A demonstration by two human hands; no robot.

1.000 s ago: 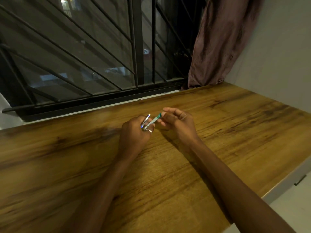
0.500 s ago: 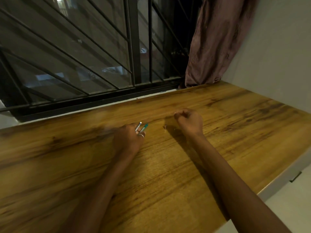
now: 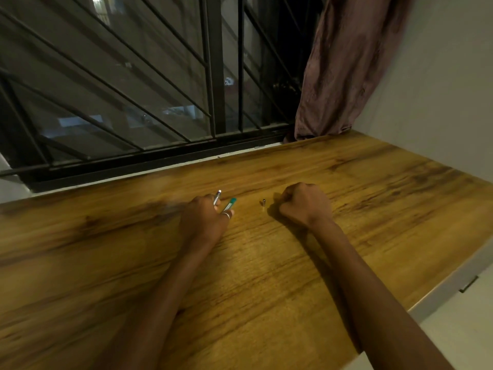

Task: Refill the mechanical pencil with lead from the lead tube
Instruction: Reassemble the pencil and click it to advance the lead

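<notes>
Cap [image 3: 263, 202] stands on table [image 3: 266, 276] between left hand [image 3: 205, 218], gripping pencil [image 3: 230, 204] and lead tube [image 3: 217, 196], and fisted right hand [image 3: 304, 204]

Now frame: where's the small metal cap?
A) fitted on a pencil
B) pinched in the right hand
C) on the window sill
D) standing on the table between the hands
D: the small metal cap stands on the table, clear of the fisted right hand and of the left hand, which grips a silver-tipped stick and a teal-tipped stick.

left hand [image 3: 205, 218] and right hand [image 3: 304, 204], both curled
</notes>
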